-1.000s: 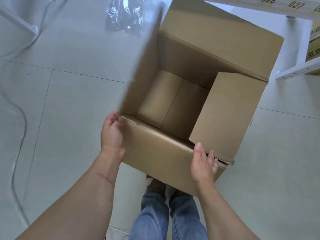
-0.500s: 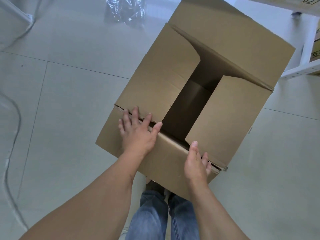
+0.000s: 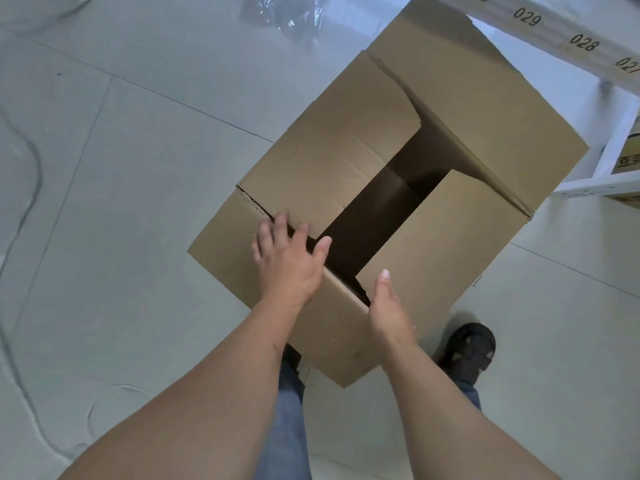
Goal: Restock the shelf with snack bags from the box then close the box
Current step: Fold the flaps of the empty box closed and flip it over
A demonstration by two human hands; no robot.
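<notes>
Pale floor tiles (image 3: 121, 202) are carrying everything in this scene, and a dark shoe (image 3: 469, 351) and blue trouser legs are showing nearest the camera at the bottom edge. Just beyond them the cardboard box (image 3: 332, 334) is sitting on the floor. The left hand (image 3: 289, 258) is lying flat with its fingers spread, pressing on the near edge of the left inner flap (image 3: 332, 168), which is folded down over the opening. The right hand (image 3: 389, 306) is resting on the box's near rim with straight fingers, its tip touching the right inner flap (image 3: 440, 244), which is also lying nearly level. Neither hand is gripping anything.

Between the two flaps a dark gap is showing no snack bags, so the restocking appears done. Closing is under way: the near outer flap is hanging down the front, and the far outer flap (image 3: 485, 109) is standing up, both yet to be folded. Farther off, crumpled clear plastic (image 3: 284, 12) is lying near the floor's far edge, and a white shelf (image 3: 588, 32) with numbered labels is crossing the far right corner.
</notes>
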